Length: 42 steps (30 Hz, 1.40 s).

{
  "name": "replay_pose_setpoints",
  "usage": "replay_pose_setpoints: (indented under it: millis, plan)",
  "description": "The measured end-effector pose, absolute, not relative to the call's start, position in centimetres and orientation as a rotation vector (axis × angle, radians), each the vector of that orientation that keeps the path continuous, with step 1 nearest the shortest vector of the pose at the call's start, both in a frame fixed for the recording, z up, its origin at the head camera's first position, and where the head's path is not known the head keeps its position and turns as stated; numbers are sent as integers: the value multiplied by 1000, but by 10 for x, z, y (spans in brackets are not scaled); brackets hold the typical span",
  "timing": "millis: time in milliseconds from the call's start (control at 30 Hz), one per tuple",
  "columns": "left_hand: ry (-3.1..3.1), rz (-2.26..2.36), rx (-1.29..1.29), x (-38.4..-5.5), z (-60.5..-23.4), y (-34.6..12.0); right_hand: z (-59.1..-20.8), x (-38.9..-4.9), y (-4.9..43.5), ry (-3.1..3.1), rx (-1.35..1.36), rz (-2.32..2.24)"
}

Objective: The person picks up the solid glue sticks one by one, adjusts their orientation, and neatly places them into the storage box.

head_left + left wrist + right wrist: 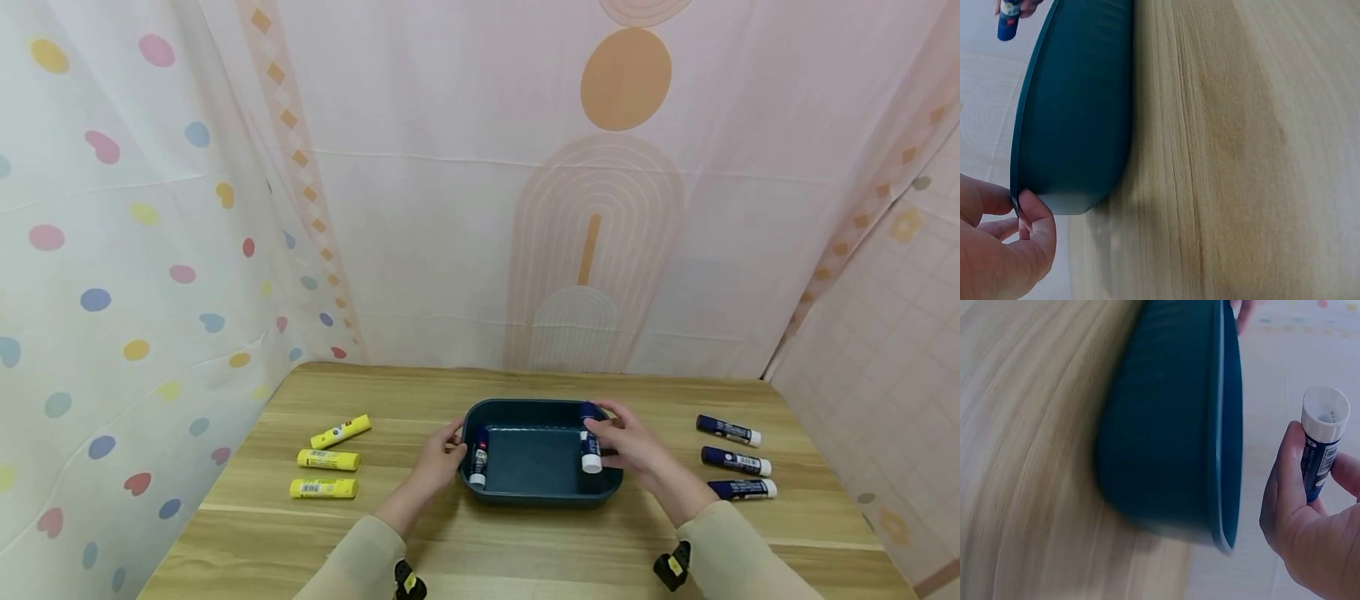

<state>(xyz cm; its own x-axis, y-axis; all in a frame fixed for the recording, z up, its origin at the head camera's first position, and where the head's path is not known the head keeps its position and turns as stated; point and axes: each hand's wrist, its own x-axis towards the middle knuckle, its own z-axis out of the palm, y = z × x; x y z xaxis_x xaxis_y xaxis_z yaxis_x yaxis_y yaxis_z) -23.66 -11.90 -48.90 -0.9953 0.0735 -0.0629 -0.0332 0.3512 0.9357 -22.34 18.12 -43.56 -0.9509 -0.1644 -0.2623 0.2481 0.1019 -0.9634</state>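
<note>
Glue stick (590,454), dark blue with white end, is above the right end of the green tray (532,462) — the right hand (632,443) holds it in curled fingers (1290,478). The left hand (438,458) pinches the tray's left rim. Inside the tray, at its left end, is another blue stick (479,460). Three yellow sticks (328,460) lie left of the tray — three dark blue sticks (736,461) lie right of it.

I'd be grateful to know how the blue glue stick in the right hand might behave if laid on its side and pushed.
The glue stick would probably roll, its body being a cylinder. It seems stiff, its outline straight in the grip of the right hand. It is probably light, being slim.
</note>
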Motion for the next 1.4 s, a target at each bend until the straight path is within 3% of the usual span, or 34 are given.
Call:
replay_pose_setpoints:
  millis: [1400]
  plan:
    - [2509,1719,46,-236,-487,-120,-483,-253,46,2387,151,-1560]
